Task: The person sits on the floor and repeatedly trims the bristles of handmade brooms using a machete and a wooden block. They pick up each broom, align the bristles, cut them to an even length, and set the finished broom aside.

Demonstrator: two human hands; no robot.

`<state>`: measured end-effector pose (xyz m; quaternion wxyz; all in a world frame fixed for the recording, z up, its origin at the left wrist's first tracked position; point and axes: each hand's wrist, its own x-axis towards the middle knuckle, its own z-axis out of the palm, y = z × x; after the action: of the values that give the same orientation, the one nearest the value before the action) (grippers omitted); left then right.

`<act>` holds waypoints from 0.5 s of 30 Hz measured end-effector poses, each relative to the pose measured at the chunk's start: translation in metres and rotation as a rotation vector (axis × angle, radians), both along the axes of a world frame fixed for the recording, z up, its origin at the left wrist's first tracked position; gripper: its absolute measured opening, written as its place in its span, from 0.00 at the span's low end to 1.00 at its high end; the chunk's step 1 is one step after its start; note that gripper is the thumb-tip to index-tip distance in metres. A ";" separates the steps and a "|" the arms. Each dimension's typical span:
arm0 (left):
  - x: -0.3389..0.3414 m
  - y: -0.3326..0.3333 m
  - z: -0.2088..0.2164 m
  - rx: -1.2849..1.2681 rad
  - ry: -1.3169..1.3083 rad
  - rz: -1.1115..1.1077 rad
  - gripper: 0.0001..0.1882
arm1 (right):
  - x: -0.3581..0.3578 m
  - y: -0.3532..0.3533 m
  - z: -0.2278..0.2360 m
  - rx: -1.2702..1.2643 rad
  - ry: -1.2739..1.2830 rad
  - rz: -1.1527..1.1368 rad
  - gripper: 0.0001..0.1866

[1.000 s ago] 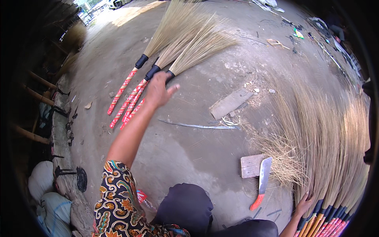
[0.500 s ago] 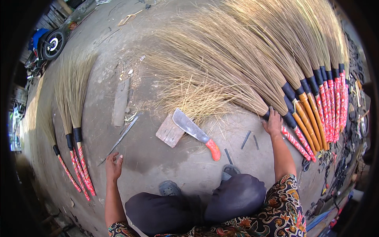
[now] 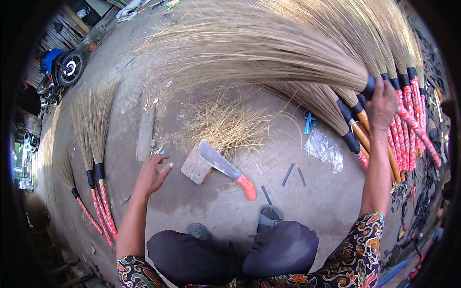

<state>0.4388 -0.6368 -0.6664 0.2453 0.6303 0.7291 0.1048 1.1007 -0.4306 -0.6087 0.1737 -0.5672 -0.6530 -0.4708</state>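
My right hand (image 3: pixel 382 106) grips the red-and-white handle of a straw broom (image 3: pixel 269 57) lifted off a fanned row of like brooms (image 3: pixel 408 120) at the right. My left hand (image 3: pixel 152 174) hovers open over the concrete ground, fingers spread, holding nothing. It is close to a small wooden block (image 3: pixel 194 167) on which a cleaver with an orange handle (image 3: pixel 225 168) rests. A heap of loose straw (image 3: pixel 225 122) lies just beyond the block. Three finished brooms (image 3: pixel 96 177) lie on the ground to my left.
I sit with knees bent, a sandal (image 3: pixel 269 216) by my foot. Blue scissors (image 3: pixel 308 120), a clear plastic bag (image 3: pixel 326 151) and two short dark sticks (image 3: pixel 293 175) lie at the right. A wooden plank (image 3: pixel 145 134) and a motorbike wheel (image 3: pixel 69 69) are at far left.
My right hand has lifted a broom from the row and raised it. My left hand has moved from the three laid brooms toward the block. The view has swung right.
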 end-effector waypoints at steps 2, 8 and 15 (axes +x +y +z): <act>0.021 0.015 0.021 0.008 -0.017 -0.092 0.22 | 0.014 -0.001 0.070 0.145 -0.001 -0.081 0.39; 0.088 0.047 0.068 -0.001 -0.305 -0.220 0.25 | -0.021 -0.029 0.173 0.077 0.208 -0.082 0.37; 0.211 0.101 0.087 0.200 -0.802 -0.298 0.35 | -0.197 -0.046 0.089 -0.748 1.554 0.662 0.27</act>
<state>0.6496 -0.5362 -0.5792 0.4594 0.6585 0.4636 0.3747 0.9039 -0.4763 -0.5194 0.4944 -0.5274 -0.5912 0.3577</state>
